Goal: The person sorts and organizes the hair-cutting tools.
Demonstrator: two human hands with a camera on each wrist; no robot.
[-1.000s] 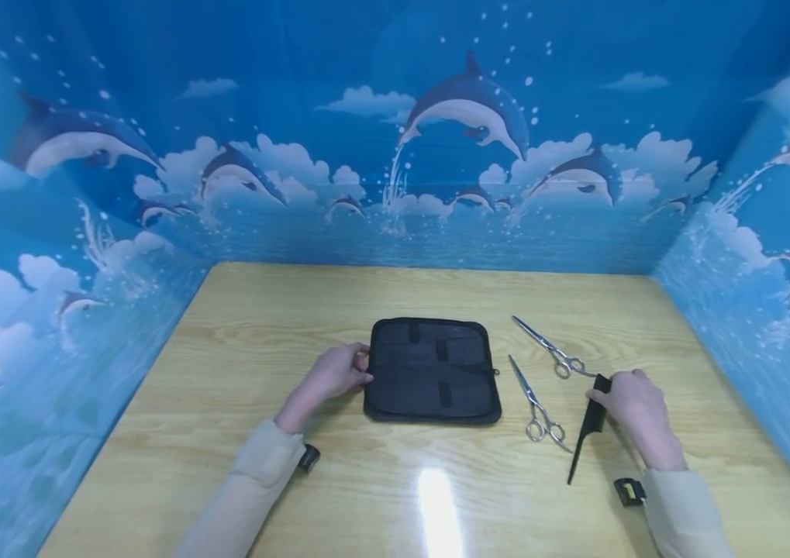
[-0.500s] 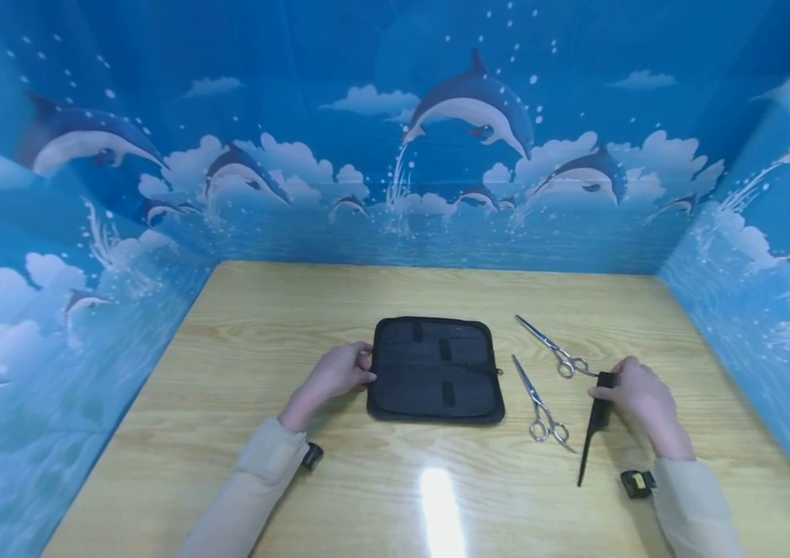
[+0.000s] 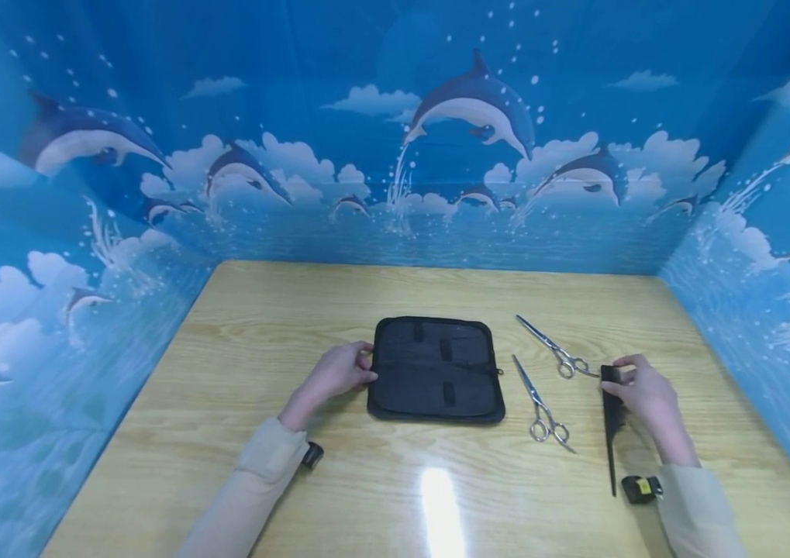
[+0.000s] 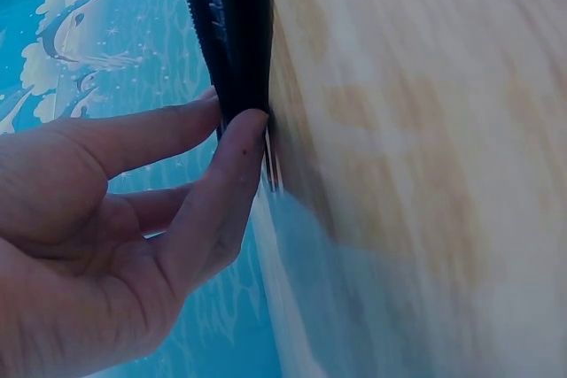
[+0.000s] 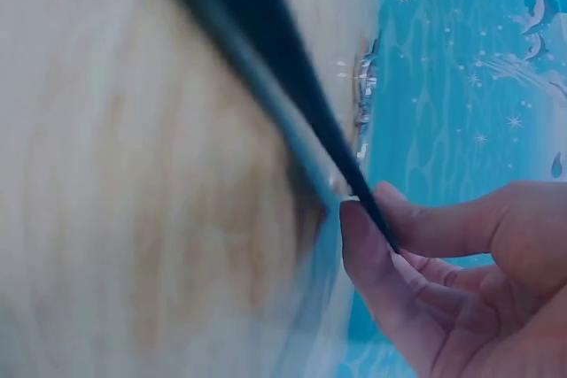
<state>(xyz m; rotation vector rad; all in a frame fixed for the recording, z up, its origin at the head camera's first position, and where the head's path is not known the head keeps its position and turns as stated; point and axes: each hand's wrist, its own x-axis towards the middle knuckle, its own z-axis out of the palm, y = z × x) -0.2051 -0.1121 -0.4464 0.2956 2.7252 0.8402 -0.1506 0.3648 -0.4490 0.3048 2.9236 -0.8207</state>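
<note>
A black zip case (image 3: 408, 387) lies opened flat on the table, its elastic loops facing up. My left hand (image 3: 340, 370) pinches the case's left edge between thumb and fingers; the left wrist view shows the zipped edge (image 4: 239, 42) in that pinch. On the right, my right hand (image 3: 651, 397) pinches a black tail comb (image 3: 611, 418) near its top end, the thin tail pointing toward me. In the right wrist view the comb (image 5: 292, 68) slants up from the fingertips, close over the table. Two pairs of silver scissors, one nearer (image 3: 532, 399) and one farther (image 3: 550, 345), lie between case and comb.
The wood-grain table (image 3: 283, 310) meets a blue dolphin-print backdrop (image 3: 339, 155) at the back and both sides. Light glares off the tabletop (image 3: 442, 511) in front of the case. Each wrist wears a small black camera.
My right hand has shifted slightly right with the comb, whose tail has swung to the right so it stands nearly straight. The left hand keeps its pinch on the case.
</note>
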